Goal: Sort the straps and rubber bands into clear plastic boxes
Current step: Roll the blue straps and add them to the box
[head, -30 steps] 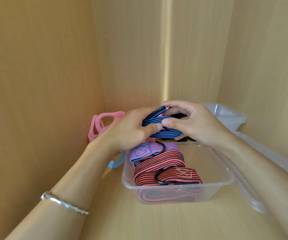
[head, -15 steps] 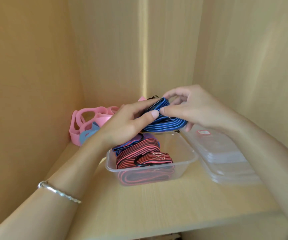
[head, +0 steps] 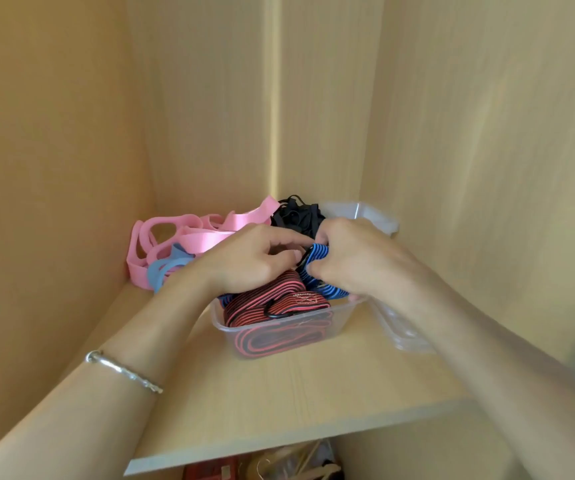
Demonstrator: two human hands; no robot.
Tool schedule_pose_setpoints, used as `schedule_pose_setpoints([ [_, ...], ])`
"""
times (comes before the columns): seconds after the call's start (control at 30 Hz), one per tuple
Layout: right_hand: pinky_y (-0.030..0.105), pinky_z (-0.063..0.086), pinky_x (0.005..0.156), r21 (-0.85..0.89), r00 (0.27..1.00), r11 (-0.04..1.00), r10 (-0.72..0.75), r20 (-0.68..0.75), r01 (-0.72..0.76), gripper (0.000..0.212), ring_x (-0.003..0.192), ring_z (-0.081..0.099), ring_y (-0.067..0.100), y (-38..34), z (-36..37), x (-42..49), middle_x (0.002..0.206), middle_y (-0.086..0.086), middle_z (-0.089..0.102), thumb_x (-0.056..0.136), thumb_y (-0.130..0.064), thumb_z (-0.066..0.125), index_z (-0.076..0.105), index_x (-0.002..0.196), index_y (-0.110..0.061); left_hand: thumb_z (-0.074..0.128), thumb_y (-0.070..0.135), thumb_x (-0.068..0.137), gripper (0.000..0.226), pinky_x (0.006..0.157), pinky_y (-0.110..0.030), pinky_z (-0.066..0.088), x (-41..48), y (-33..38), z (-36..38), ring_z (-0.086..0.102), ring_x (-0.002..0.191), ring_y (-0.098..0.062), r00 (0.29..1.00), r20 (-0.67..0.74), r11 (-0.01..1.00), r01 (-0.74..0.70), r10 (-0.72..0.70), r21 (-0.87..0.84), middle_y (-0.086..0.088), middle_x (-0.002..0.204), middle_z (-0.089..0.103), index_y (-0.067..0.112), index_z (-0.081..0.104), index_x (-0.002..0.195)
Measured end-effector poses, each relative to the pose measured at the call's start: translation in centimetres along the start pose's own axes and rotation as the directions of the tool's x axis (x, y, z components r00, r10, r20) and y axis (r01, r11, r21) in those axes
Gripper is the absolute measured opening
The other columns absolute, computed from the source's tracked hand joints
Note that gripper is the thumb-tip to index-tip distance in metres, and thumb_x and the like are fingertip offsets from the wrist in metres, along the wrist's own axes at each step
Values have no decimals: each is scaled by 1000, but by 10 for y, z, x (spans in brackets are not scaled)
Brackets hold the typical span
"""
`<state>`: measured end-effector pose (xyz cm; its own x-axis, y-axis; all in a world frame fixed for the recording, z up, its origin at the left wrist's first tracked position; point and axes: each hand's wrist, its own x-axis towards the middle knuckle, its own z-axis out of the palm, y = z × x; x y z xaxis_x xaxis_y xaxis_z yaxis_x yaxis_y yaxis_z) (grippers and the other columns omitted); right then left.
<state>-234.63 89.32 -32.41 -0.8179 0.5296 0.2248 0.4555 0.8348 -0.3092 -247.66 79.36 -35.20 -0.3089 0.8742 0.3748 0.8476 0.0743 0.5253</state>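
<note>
Both hands meet over the far right end of a clear rectangular plastic box [head: 343, 315] standing on the pale wooden shelf [head: 313, 393]. The left hand [head: 244, 261] and right hand [head: 358, 261] each have their fingers curled around a folded blue-and-black striped strap [head: 318, 258], pinching it between them just above the rim, its lower end dipping inside. Coiled red-and-black striped straps [head: 272, 303] fill the box's left part. At the far left lie wide pink rubber bands [head: 189, 233] and a light blue band [head: 163, 270]; a heap of thin black bands [head: 296, 213] sits beside another clear box [head: 365, 211] at the far right.
</note>
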Motion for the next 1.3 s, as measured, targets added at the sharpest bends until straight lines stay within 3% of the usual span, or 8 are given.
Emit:
schedule_pose_setpoints([
  [0.1, 28, 31, 48, -101, 998, 994, -51, -39, 47, 24, 85, 53, 29, -4, 11, -1, 108, 11, 57, 90, -23, 59, 52, 111, -15, 50, 22, 95, 28, 95, -34, 47, 1, -5, 0, 63, 100, -2, 1000, 20, 998, 3, -4, 56, 17, 106, 70, 33, 67, 115],
  [0.2, 31, 34, 60, -160, 996, 984, -84, -39, 77, 24, 96, 56, 33, -4, 13, -2, 108, 11, 57, 90, -25, 58, 51, 112, -16, 51, 21, 96, 25, 91, -36, 48, 2, -6, 0, 63, 94, -8, 1000, 13, 996, 21, -22, 84, 13, 100, 71, 30, 70, 110],
  [0.43, 32, 35, 59, -171, 988, 974, -151, -18, 146, 18, 84, 52, 27, 2, 11, -3, 92, 4, 55, 89, -29, 60, 57, 105, -21, 48, 23, 97, 26, 80, -37, 47, 3, -4, 1, 60, 79, -14, 999, 43, 991, 26, -32, 135, 2, 82, 69, 16, 71, 88],
  [0.63, 35, 46, 103, 8, 881, 993, -106, 460, 116, 54, 120, 59, 13, 20, -22, 6, 130, -5, 63, 86, -11, 63, 53, 135, -33, 46, 30, 98, 38, 71, -35, 42, 4, -1, 2, 52, 69, -20, 997, 54, 981, 47, -58, 186, -13, 76, 63, 4, 61, 75],
  [0.7, 18, 47, 96, 49, 858, 994, -111, 502, 100, 65, 120, 57, 5, 25, -24, 8, 136, -12, 58, 87, -4, 65, 45, 142, -34, 47, 31, 97, 38, 73, -39, 43, 4, -1, 2, 54, 71, -23, 996, 51, 981, 59, -70, 185, -13, 76, 63, 4, 61, 74],
  [0.9, 24, 50, 88, -45, 925, 985, -138, 353, 164, 54, 99, 65, 9, 20, -20, 16, 114, -10, 70, 76, -10, 79, 64, 124, -29, 45, 27, 97, 29, 89, -30, 47, 4, -1, 3, 61, 94, -9, 992, 31, 978, 116, -123, 171, 11, 99, 71, 24, 73, 90],
  [1.13, 26, 49, 96, -29, 928, 981, -173, 331, 193, 54, 105, 64, 10, 20, -14, 27, 118, -7, 69, 79, -12, 77, 62, 128, -28, 43, 32, 99, 32, 88, -33, 46, 3, -3, -1, 60, 94, -14, 983, 7, 966, 177, -181, 186, 5, 96, 70, 18, 72, 95],
  [1.3, 25, 41, 102, 102, 927, 980, -193, 322, 169, 42, 113, 58, 5, 34, -11, 31, 120, -13, 66, 90, -34, 66, 58, 131, -33, 49, 23, 95, 22, 106, -33, 41, 4, -8, -7, 60, 109, -5, 982, 6, 977, 186, -187, -104, 13, 107, 70, 34, 67, 101],
])
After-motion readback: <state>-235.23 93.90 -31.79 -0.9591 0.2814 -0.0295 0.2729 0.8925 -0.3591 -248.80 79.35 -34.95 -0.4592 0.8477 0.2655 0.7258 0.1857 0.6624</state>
